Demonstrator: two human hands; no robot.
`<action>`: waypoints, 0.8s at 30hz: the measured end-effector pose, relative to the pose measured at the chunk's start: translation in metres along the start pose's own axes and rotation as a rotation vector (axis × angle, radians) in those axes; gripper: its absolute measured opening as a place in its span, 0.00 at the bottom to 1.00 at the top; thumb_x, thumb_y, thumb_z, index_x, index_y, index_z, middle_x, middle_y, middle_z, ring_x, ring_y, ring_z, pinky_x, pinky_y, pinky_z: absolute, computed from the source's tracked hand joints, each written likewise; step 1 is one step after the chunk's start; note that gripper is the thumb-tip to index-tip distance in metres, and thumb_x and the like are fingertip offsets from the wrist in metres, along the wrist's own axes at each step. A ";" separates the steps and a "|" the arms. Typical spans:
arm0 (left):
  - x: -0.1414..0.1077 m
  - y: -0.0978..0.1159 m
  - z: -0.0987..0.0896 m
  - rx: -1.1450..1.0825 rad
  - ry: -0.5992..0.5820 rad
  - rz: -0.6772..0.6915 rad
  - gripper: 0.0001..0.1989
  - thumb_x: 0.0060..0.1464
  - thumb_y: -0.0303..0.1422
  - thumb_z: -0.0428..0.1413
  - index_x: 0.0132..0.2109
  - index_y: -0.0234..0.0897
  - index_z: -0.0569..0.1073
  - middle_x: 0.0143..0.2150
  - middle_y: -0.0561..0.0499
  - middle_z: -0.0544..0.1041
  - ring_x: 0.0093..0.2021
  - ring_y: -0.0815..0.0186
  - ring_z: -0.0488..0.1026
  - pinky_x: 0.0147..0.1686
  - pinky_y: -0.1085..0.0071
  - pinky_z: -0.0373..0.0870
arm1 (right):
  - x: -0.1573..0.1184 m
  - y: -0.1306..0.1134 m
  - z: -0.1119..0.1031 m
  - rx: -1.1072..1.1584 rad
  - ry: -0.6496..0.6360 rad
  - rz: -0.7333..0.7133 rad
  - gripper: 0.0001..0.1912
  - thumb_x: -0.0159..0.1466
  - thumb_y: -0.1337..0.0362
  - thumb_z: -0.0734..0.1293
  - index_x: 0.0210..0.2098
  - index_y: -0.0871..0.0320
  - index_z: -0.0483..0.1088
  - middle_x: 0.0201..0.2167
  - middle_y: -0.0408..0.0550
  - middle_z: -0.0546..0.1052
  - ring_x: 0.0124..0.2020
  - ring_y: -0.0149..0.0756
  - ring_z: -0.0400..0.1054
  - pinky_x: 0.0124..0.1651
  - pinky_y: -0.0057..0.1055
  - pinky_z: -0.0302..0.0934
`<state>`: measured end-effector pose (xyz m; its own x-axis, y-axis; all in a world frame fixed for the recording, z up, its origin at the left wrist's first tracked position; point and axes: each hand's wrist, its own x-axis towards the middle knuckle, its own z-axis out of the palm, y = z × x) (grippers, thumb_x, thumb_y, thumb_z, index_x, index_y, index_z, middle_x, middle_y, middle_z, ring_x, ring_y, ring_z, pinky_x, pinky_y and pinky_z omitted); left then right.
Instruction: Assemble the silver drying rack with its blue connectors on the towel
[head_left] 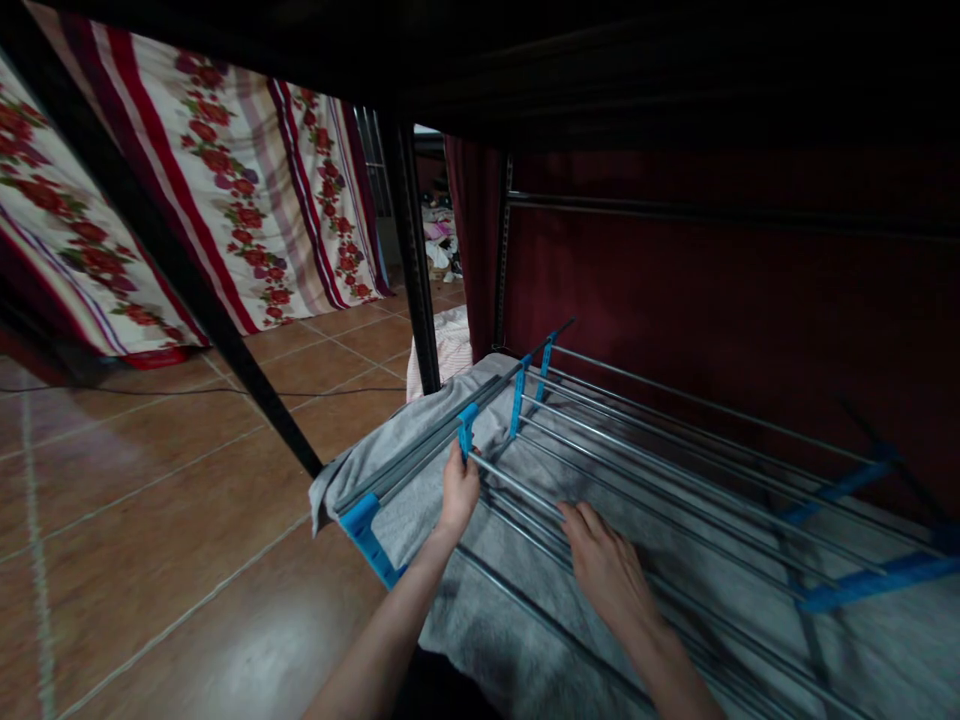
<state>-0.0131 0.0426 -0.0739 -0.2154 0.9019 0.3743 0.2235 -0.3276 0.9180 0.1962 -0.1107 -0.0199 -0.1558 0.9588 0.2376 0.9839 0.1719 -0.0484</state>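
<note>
Rack (637,432) of metal rods with blue plastic joints is laid on a grey cloth (480,630), from the middle to the right of the scene, and by the left hand (459,490) it is held, with fingers closed narrowly just below a blue bracket (466,425). By the right hand (604,555), placed nearer and more to the right, a rod (519,486) is touched with bent fingers, but whether it is gripped cannot be told. At the far left, beyond the tiled floor (187,560), a flowered curtain (247,200) is seen hanging.
</note>
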 end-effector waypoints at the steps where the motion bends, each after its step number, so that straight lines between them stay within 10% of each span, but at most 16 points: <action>1: 0.000 0.001 0.000 0.004 0.003 0.008 0.11 0.56 0.33 0.51 0.46 0.38 0.70 0.40 0.47 0.76 0.41 0.60 0.73 0.48 0.62 0.69 | 0.000 -0.001 -0.002 0.001 -0.006 0.006 0.20 0.72 0.70 0.53 0.59 0.55 0.65 0.49 0.50 0.75 0.41 0.35 0.74 0.39 0.31 0.63; 24: 0.022 -0.002 -0.003 0.229 -0.013 0.159 0.17 0.48 0.42 0.54 0.45 0.41 0.66 0.41 0.49 0.69 0.46 0.49 0.71 0.55 0.48 0.66 | 0.014 -0.007 -0.013 0.043 0.054 0.024 0.09 0.67 0.71 0.59 0.45 0.57 0.66 0.43 0.45 0.75 0.42 0.36 0.69 0.44 0.34 0.64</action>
<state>-0.0208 0.0621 -0.0670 -0.1485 0.8486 0.5078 0.4631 -0.3940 0.7939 0.1881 -0.1017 -0.0038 -0.1258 0.9493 0.2881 0.9825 0.1594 -0.0962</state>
